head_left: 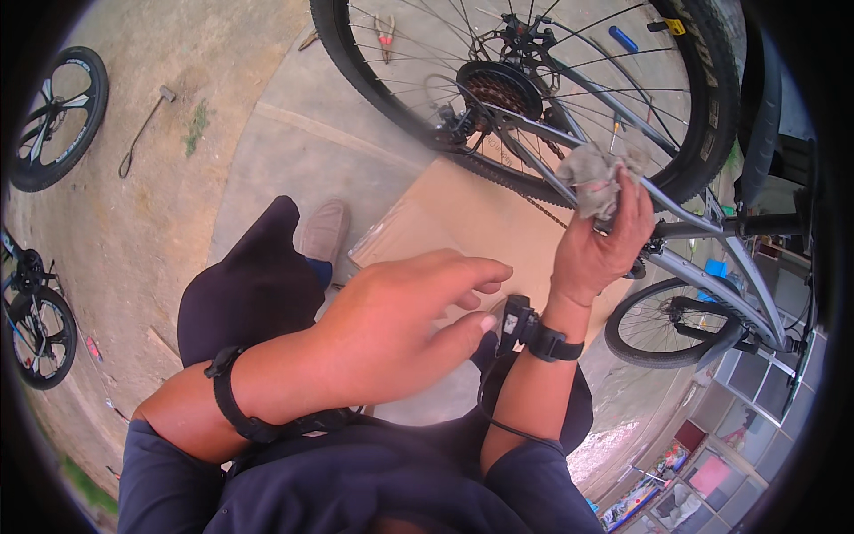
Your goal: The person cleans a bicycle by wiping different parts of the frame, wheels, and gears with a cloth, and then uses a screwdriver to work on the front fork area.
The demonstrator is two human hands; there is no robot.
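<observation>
My right hand (600,245) is raised and grips a crumpled grey rag (598,178), pressing it against the grey frame tube (569,182) of an upturned bicycle, just below its rear wheel (712,98) and rusty cassette (498,89). My left hand (400,329) hovers in front of my chest with fingers loosely spread, holding nothing, its fingertips close to the small black device (516,322) strapped on my right wrist. Both wrists wear black bands.
A sheet of cardboard (463,222) lies on the concrete under the bicycle. Pliers (385,34) and a blue tool (623,38) lie behind the wheel. A loose wheel (58,116), a hammer (147,125) and another bicycle (36,320) are at the left. My shoe (325,230) rests beside the cardboard.
</observation>
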